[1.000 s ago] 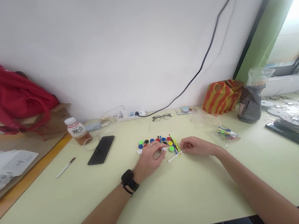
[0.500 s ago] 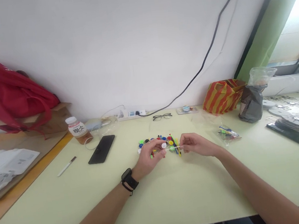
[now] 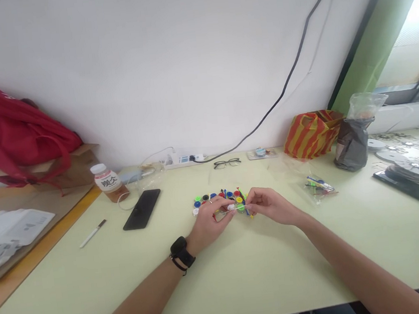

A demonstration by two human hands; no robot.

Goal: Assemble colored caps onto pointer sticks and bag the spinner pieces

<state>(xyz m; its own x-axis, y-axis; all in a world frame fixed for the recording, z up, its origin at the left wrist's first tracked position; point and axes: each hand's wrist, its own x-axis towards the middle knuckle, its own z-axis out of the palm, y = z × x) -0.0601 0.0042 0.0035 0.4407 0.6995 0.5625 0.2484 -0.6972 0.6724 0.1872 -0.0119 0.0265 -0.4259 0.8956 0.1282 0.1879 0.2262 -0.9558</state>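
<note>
Between thumb and fingers, my left hand (image 3: 210, 222) pinches a small white plastic disc (image 3: 231, 207). My right hand (image 3: 270, 206) has its fingertips closed on a thin white stick (image 3: 241, 207), which reaches left to the disc. Whether the stick's end is in the disc or only touching it, I cannot tell. Behind and beneath the fingers lie several coloured round discs, among them a yellow one (image 3: 239, 200) and a blue one (image 3: 197, 204). Some coloured thin sticks lie by the right fingertips, partly covered by the hand.
A black phone (image 3: 142, 210), a white pen (image 3: 93, 233) and a drink bottle (image 3: 108, 182) are on the left. Eyeglasses (image 3: 227, 163) and a power strip (image 3: 184, 161) sit along the wall. On the right are a bag of coloured parts (image 3: 319, 186), a striped bag (image 3: 311, 134) and a dark case (image 3: 410, 189).
My right hand has moved slightly left, bringing the stick closer to my left hand. The white disc sits a little lower and appears turned.
</note>
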